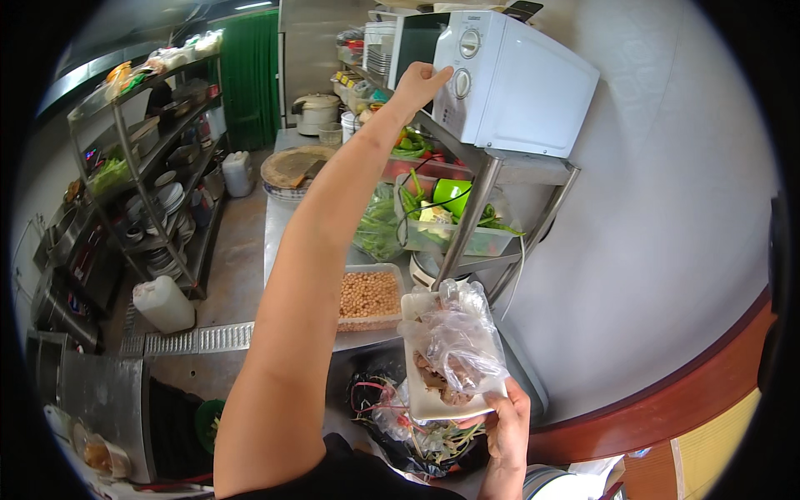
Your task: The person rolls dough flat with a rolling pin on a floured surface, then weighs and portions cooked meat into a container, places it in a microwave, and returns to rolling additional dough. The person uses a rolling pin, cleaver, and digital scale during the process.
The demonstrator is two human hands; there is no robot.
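Note:
A white microwave oven (525, 87) with two dials stands on a metal rack at the upper right. My left hand (420, 87) reaches up to it, fingers curled at the edge of its dark-windowed door (417, 44), thumb beside the lower dial. How far the door stands open I cannot tell. Low in front of me, my right hand (509, 415) grips the near right corner of a white rectangular dish (431, 409). Pieces of brownish cooked meat (453, 395) lie in the dish, partly covered by a crumpled clear plastic glove (456, 344).
A tub of chickpeas (370, 294) sits on the steel counter, with bagged greens (380, 225) behind. Vegetable bins (487, 240) fill the rack below the microwave. A bag-lined waste bin (431, 453) is under the dish. Metal shelving (159, 212) stands left, beside a white jerrycan (164, 304).

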